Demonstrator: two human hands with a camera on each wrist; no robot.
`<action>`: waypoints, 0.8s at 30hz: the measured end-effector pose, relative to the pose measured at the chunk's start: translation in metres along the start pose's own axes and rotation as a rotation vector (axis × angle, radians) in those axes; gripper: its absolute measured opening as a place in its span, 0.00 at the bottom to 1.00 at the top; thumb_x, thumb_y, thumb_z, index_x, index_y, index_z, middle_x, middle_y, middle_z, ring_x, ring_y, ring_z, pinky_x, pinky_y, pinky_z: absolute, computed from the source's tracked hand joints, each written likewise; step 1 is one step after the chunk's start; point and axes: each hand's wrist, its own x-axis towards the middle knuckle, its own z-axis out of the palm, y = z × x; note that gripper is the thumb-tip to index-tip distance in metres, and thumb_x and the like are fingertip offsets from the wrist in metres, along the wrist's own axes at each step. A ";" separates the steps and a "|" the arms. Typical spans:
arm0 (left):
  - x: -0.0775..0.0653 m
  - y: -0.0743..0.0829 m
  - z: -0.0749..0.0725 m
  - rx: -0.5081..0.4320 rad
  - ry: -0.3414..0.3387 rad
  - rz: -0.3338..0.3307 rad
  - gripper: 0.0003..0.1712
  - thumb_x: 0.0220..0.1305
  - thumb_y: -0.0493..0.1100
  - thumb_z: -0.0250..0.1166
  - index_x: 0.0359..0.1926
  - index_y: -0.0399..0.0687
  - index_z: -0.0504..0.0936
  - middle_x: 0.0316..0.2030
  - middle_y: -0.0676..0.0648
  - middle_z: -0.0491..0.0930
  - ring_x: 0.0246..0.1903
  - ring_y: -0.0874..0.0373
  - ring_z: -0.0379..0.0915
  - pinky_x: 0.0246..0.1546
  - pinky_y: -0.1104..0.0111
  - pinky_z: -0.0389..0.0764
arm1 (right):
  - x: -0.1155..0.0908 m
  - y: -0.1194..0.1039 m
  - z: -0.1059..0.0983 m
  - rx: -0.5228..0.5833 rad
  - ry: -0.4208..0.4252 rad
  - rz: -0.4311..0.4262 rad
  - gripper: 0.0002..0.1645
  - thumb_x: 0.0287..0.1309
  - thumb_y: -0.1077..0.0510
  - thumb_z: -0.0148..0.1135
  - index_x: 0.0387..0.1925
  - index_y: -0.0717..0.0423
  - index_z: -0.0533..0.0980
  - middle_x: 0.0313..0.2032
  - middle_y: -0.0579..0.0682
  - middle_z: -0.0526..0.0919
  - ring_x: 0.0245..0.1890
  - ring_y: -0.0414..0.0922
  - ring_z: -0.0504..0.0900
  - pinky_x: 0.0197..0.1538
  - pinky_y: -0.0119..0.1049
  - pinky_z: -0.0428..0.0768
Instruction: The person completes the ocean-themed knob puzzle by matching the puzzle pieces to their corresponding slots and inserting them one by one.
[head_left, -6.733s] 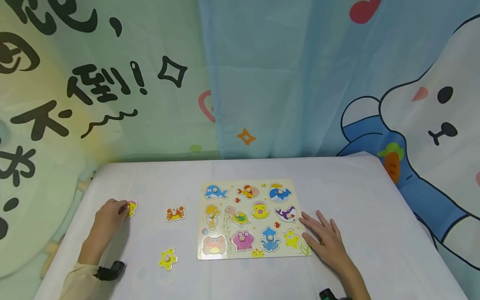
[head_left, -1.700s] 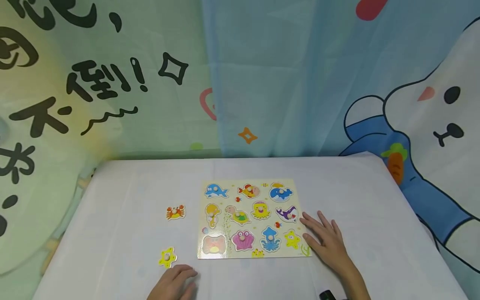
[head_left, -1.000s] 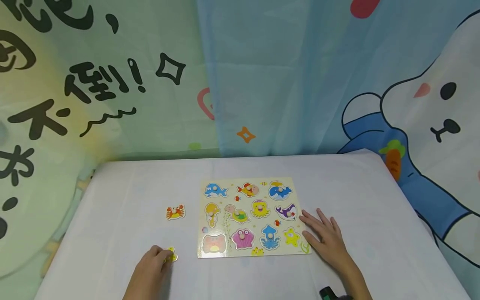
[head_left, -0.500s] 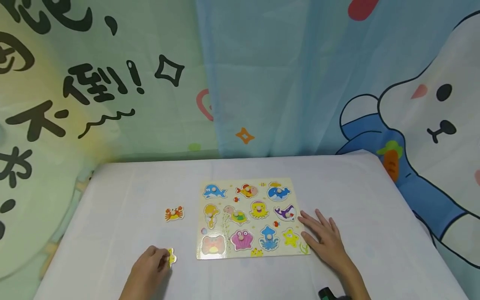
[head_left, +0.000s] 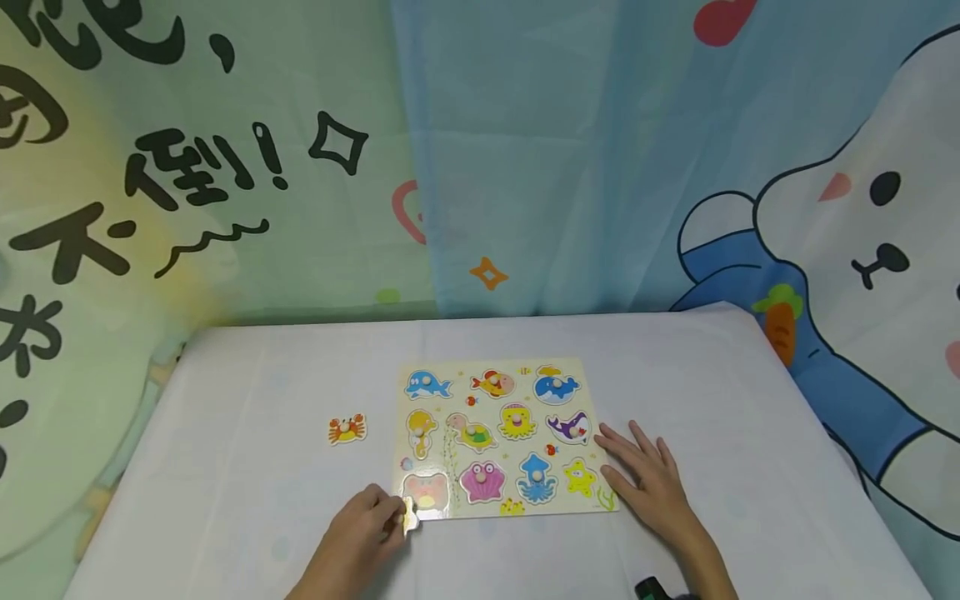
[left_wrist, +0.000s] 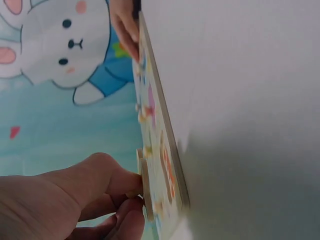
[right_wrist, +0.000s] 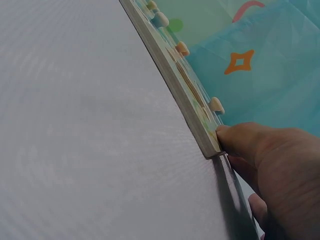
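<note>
My left hand pinches a yellow star puzzle piece between thumb and fingers. The piece is tilted on edge at the lower left corner of the puzzle board. In the left wrist view, the piece stands close over the board's surface, its face turned away. My right hand lies with spread fingers at the board's right edge. Its thumb touches the board's corner in the right wrist view. A star shape shows at the board's lower right, a pinkish outlined shape at its lower left.
A loose red crab piece lies left of the board on the white tablecloth. Several sea-animal pieces with knobs sit in the board, among them a purple shell and a blue squid. A printed curtain hangs behind the table.
The left hand went from a pink-and-yellow piece at far left, which no longer shows, to the star piece, pinched it and carried it right to the board. The right hand stays put.
</note>
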 end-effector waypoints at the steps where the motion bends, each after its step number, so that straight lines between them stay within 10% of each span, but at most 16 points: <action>1: 0.002 0.002 0.002 -0.011 -0.006 0.023 0.10 0.39 0.29 0.71 0.25 0.45 0.81 0.23 0.58 0.68 0.25 0.72 0.58 0.26 0.80 0.67 | 0.000 0.000 0.000 0.003 0.000 0.003 0.25 0.60 0.53 0.61 0.59 0.50 0.76 0.65 0.58 0.73 0.71 0.66 0.53 0.68 0.70 0.41; 13: 0.039 0.031 0.034 -0.064 -0.031 0.329 0.10 0.40 0.35 0.71 0.22 0.51 0.78 0.22 0.58 0.68 0.25 0.72 0.57 0.27 0.86 0.59 | -0.002 0.001 0.003 0.009 -0.018 0.015 0.25 0.60 0.52 0.61 0.59 0.49 0.75 0.65 0.56 0.73 0.71 0.67 0.53 0.67 0.70 0.41; 24: 0.107 0.092 0.090 -0.024 -0.380 0.349 0.08 0.55 0.38 0.66 0.22 0.51 0.77 0.21 0.57 0.67 0.23 0.66 0.56 0.25 0.80 0.55 | 0.000 0.000 0.001 0.013 -0.001 -0.012 0.24 0.60 0.54 0.61 0.59 0.50 0.75 0.65 0.58 0.73 0.70 0.68 0.54 0.67 0.71 0.41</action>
